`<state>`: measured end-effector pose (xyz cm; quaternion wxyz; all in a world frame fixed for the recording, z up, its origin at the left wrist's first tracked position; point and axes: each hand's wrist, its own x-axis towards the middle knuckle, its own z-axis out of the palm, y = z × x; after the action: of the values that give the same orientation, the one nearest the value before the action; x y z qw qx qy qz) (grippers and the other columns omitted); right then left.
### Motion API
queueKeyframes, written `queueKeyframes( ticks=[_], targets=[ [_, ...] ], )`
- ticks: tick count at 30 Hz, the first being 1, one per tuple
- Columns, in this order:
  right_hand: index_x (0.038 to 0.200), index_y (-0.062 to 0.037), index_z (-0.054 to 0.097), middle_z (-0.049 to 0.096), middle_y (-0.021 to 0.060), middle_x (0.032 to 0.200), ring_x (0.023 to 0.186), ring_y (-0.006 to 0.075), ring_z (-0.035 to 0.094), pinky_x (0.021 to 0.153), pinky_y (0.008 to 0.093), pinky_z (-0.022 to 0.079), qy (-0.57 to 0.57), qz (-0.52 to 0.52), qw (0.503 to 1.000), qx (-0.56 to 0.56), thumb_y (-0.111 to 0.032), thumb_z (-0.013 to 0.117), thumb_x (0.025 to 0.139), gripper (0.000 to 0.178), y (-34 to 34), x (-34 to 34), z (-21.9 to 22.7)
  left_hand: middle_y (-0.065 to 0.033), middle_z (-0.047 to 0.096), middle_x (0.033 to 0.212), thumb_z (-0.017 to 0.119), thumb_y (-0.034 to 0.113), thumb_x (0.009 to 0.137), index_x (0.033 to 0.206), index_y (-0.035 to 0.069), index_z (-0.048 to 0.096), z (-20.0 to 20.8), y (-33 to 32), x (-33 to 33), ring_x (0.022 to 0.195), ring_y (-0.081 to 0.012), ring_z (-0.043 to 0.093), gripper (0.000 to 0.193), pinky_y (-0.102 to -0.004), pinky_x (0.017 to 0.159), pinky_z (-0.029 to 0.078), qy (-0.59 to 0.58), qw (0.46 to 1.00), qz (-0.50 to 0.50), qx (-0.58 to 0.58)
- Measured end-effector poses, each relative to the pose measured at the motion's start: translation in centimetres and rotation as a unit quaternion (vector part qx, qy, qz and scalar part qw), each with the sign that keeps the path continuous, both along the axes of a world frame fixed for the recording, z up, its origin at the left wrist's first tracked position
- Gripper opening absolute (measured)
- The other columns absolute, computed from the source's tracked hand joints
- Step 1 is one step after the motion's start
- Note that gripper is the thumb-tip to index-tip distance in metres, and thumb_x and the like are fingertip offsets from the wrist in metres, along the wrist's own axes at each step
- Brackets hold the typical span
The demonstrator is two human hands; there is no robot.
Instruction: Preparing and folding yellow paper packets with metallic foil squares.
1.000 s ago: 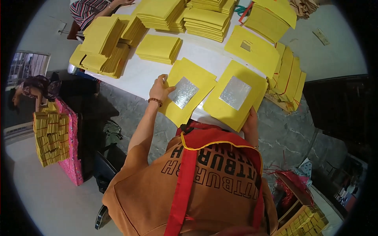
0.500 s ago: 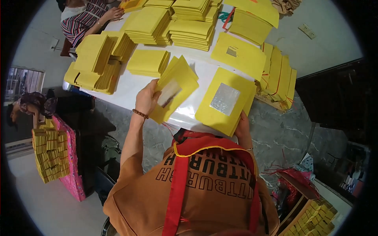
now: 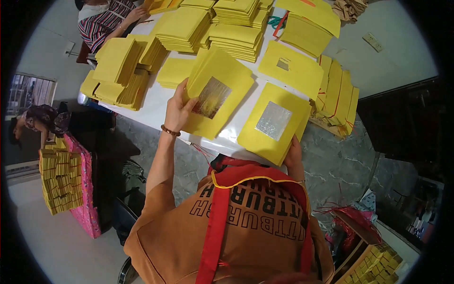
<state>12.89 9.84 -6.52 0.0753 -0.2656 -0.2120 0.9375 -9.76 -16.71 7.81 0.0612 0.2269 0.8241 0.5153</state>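
My left hand (image 3: 178, 108) is closed on the left edge of a thin bundle of yellow paper sheets (image 3: 232, 75), thumb on top. A shiny foil square sits in the middle of its top sheet, and the sheets fan apart at the far edge. To the right, a second stack of foil-patched yellow sheets (image 3: 296, 105) lies at the table's near edge. My right hand (image 3: 293, 154) grips that stack's lower right corner, its fingers partly hidden beneath. Just beyond lies another yellow sheet (image 3: 305, 71) with a small foil patch.
Tall stacks of yellow paper (image 3: 182, 28) fill the far side of the white table (image 3: 158, 113). Tied bundles (image 3: 338, 97) stand off its right end. A person in a striped top (image 3: 106, 23) works at the far left; another bends near bundles on a pink-covered table (image 3: 82, 189).
The bundle in my left hand has swung up and turned flatter, so its foil square shows more fully. My right hand stays at the corner of its stack.
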Motion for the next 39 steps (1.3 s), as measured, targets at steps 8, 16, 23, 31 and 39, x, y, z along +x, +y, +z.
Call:
queueKeyframes(
  ticks=[8, 16, 23, 31, 39],
  targets=[
    [0.122, -0.0023, 0.043, 0.052, 0.0111, 0.117, 0.103, 0.0243, 0.053, 0.088, 0.036, 0.044, -0.012, -0.005, 1.0, 0.02, -0.03, 0.031, 0.094, 0.041, -0.2, 0.2, 0.5, -0.0236, 0.056, 0.105, 0.059, -0.002, 0.07, 0.13, 0.015, 0.034, -8.1, 0.1, -0.6, 0.097, -0.0361, 0.056, 0.067, -0.0362, 0.079, 0.046, -0.101, 0.982, -0.039, -0.155],
    [0.123, -0.0025, 0.041, 0.052, 0.0101, 0.116, 0.104, 0.023, 0.052, 0.089, 0.0352, 0.043, 0.047, -0.032, 0.998, -0.016, -0.033, 0.035, 0.094, 0.043, -0.5, -0.3, 2.0, -0.0205, 0.055, 0.108, 0.059, 0.001, 0.068, 0.126, 0.017, 0.04, -11.6, -2.3, -0.8, 0.095, -0.0385, 0.054, 0.063, -0.0409, 0.076, 0.046, 0.003, 0.988, -0.04, -0.152],
    [0.122, -0.003, 0.041, 0.052, 0.0101, 0.116, 0.104, 0.0225, 0.052, 0.088, 0.0353, 0.043, 0.004, -0.011, 1.0, -0.019, -0.03, 0.042, 0.092, 0.04, -0.1, 0.0, 1.1, -0.0148, 0.044, 0.12, 0.065, 0.018, 0.065, 0.114, 0.012, 0.052, -10.3, 0.4, 3.3, 0.11, -0.034, 0.038, 0.051, -0.0478, 0.087, 0.034, 0.22, 0.938, -0.008, -0.268],
    [0.123, -0.0008, 0.041, 0.051, 0.0122, 0.118, 0.106, 0.0239, 0.051, 0.091, 0.0364, 0.042, 0.006, -0.003, 1.0, -0.01, -0.032, 0.038, 0.093, 0.043, -0.2, -0.2, 1.3, -0.0154, 0.036, 0.127, 0.061, 0.038, 0.072, 0.122, 0.016, 0.044, -9.8, 11.2, 2.3, 0.119, -0.0377, 0.028, 0.057, -0.059, 0.091, 0.022, 0.208, 0.938, -0.062, -0.269],
    [0.123, -0.001, 0.041, 0.051, 0.0112, 0.118, 0.105, 0.0237, 0.051, 0.091, 0.0359, 0.041, 0.033, 0.005, 0.999, -0.036, -0.03, 0.038, 0.093, 0.042, -0.4, -0.1, 2.0, -0.0131, 0.038, 0.126, 0.058, 0.034, 0.073, 0.117, 0.018, 0.049, -12.2, 13.7, 0.5, 0.123, -0.0384, 0.023, 0.047, -0.0623, 0.092, 0.017, 0.236, 0.907, -0.053, -0.344]
  ],
)
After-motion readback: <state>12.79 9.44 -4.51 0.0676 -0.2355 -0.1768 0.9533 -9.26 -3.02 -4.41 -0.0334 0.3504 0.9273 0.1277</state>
